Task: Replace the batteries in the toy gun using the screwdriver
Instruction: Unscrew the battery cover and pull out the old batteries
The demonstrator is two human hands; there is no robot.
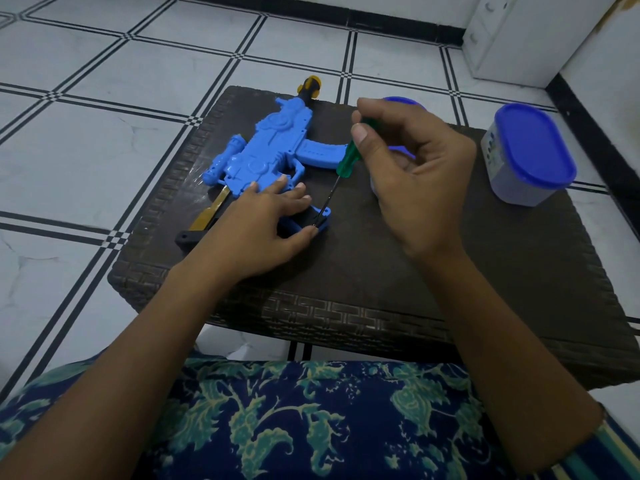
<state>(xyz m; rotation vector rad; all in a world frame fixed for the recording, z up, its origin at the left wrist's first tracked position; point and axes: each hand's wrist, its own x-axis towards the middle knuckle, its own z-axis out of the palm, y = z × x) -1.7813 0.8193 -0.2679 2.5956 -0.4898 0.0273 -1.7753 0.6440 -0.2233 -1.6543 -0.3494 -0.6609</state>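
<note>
The toy gun (263,150) lay on its side on the dark woven-pattern counter (381,271), muzzle pointing away from you and its handle (325,216) at the near end. Your left grip (256,233) was released and pressed flat on the gun, fingers straight across the body. Your right grip (415,168) pinched the green screwdriver (346,161) between thumb and fingertips, with the shaft tilted and the tip down at the butt of the handle. Whether the tip sat properly in a screw head was too small to tell. That was your main risk: on a slanted shaft with only a light pinch, the tip could have skated out and chewed the screw, or jabbed your left thumb (306,234), which lay just beside it. The gun was held by flat pressure alone, so a hard twist could have swung it round on the smooth top. A freed screw would be tiny, and the handle lay near the counter's left edge, so it might have rolled off onto the tiled floor (104,150). A yellow strip (207,214) and a black piece (187,237) stuck out past your left wrist, close enough to be knocked. To the right, well apart from the gun, stood a tub with a blue lid (530,157). A second blue lid (401,99) showed behind your right grip, mostly hidden. Nothing stood between the tool and the handle. A white cabinet (512,36) stood on the floor beyond.
</note>
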